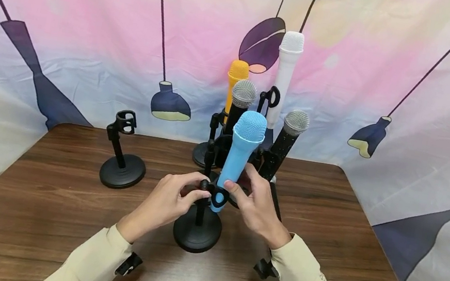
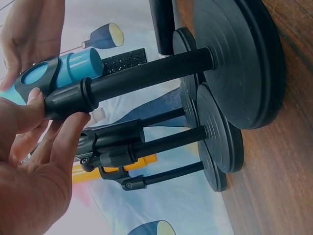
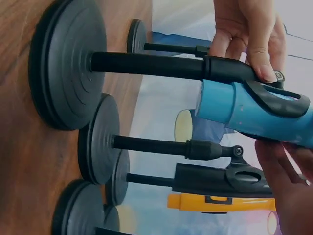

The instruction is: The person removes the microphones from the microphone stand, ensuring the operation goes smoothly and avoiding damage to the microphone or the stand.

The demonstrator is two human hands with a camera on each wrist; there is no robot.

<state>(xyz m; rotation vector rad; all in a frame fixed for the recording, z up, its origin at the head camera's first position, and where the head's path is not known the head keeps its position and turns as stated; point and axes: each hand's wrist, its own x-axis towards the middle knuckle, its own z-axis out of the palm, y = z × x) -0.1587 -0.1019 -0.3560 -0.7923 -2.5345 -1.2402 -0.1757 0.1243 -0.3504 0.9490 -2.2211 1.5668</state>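
Observation:
A blue microphone [image 1: 243, 146] leans upright with its lower end through the clip [image 3: 279, 99] of a black desk microphone stand [image 1: 196, 234]. My left hand [image 1: 167, 200] pinches the top of that stand's post between thumb and fingers, just beside the clip. On the other side, my right hand [image 1: 260, 207] holds the blue microphone's handle, thumb in front and fingers behind. The handle's bottom end [image 2: 87, 66] sticks out below the clip in the left wrist view. The stand's round base [image 3: 73, 66] is on the wooden table.
Behind stand a yellow microphone [image 1: 238, 71], a white microphone [image 1: 287, 67] and two black ones with silver heads [image 1: 244, 93], closely grouped on stands. An unoccupied microphone stand [image 1: 122, 171] is at the left. A patterned cloth [image 1: 103, 42] hangs behind the table [image 1: 41, 209].

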